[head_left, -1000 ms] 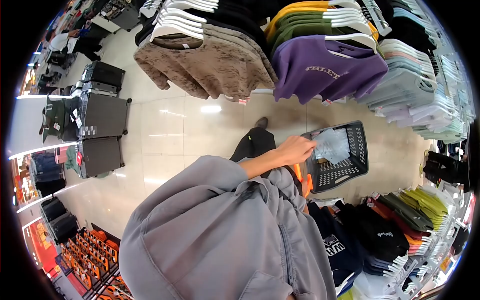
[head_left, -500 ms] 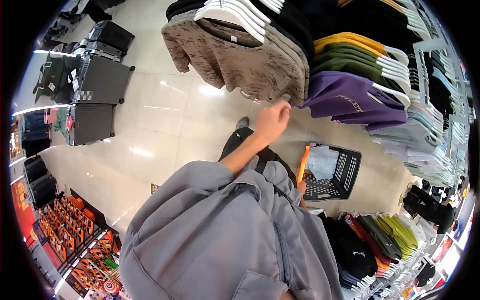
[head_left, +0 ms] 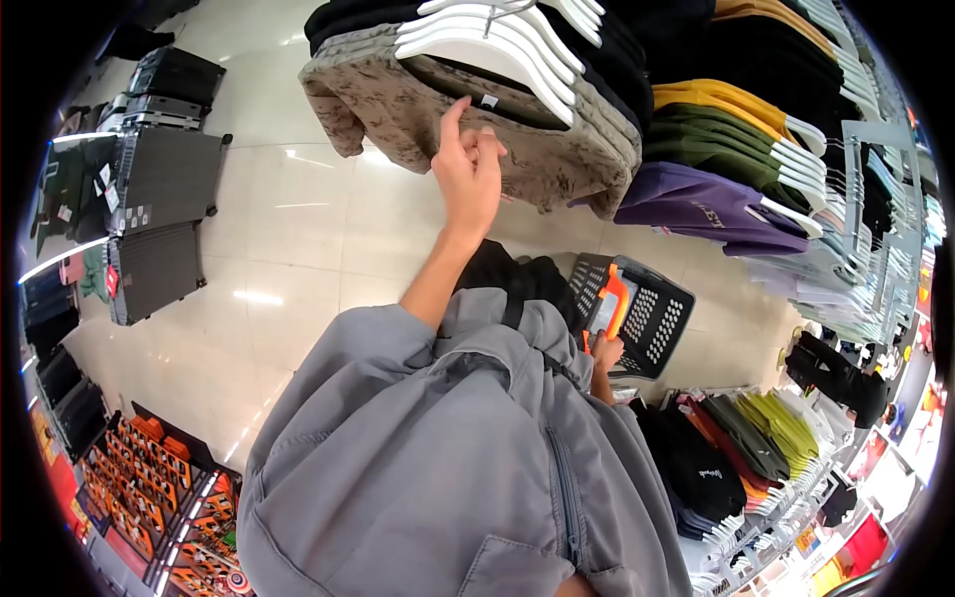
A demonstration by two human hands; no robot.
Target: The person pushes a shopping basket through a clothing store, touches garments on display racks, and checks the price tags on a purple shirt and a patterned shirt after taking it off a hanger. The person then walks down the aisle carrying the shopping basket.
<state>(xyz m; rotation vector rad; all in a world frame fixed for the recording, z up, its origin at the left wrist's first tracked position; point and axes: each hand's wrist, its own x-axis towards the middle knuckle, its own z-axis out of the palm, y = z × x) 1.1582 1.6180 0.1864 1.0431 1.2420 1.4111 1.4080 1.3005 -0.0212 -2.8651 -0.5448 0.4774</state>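
"If you look near right, what's the right hand (head_left: 606, 351) up to?"

"Gripping the basket (head_left: 659, 326) by its orange handle (head_left: 619, 301)."

"And the left hand (head_left: 469, 177)?"

"Unclenched, half curled, index finger poking out at the brown shirt (head_left: 552, 164). Touching or just in front, honestly can't tell. That one hangs on the far side, purple shirt (head_left: 686, 207) just to its right. Suitcases (head_left: 167, 181) are well off, far left."
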